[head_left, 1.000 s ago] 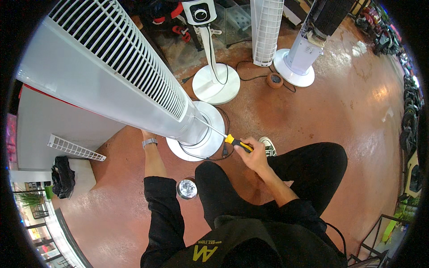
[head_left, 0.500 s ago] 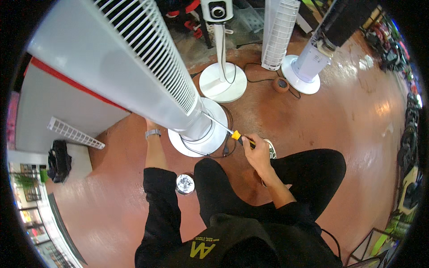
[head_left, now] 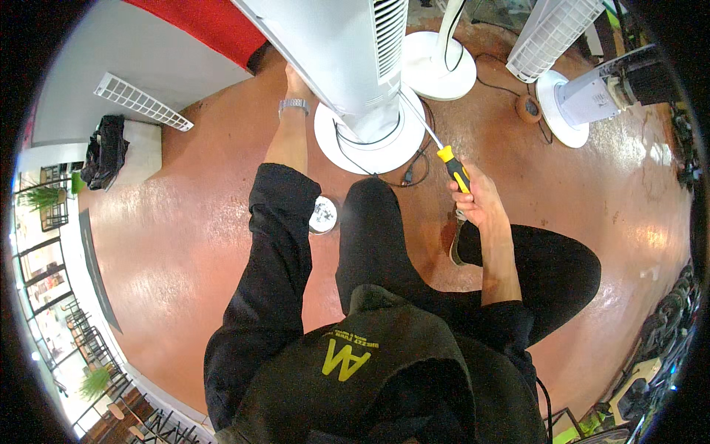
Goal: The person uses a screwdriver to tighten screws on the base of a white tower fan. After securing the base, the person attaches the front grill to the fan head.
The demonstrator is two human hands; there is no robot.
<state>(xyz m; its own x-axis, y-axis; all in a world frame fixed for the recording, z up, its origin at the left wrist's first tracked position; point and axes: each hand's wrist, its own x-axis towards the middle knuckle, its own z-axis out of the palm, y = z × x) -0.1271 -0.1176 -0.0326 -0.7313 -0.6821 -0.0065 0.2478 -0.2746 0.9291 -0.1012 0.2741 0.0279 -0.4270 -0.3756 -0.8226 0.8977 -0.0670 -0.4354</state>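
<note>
A tall white tower fan (head_left: 336, 52) stands before me on its round white base (head_left: 325, 144), with a dark cord looped around the foot. My right hand (head_left: 481, 198) is closed around the end of the black and yellow handle of a screwdriver (head_left: 452, 164). Its long shaft slants up to the lower side edge of the fan, below the grille, where the tip meets or nearly meets the housing. My left hand (head_left: 295, 83), with a watch at the wrist, reaches behind the fan's lower left side. The fan hides its fingers.
A round metal tin (head_left: 323, 214) sits on the floor beside my left sleeve. A white grille panel (head_left: 144, 102) lies far left near a black bag (head_left: 105, 152). Other fan parts stand at the back: a white stand base (head_left: 451, 78), a grille housing (head_left: 551, 41) and a partly opened fan (head_left: 588, 96).
The whole view has shifted, so the fan and both hands sit farther right and higher in the picture. My right hand now holds nearer the handle's end; the tip stays by the fan's edge.
</note>
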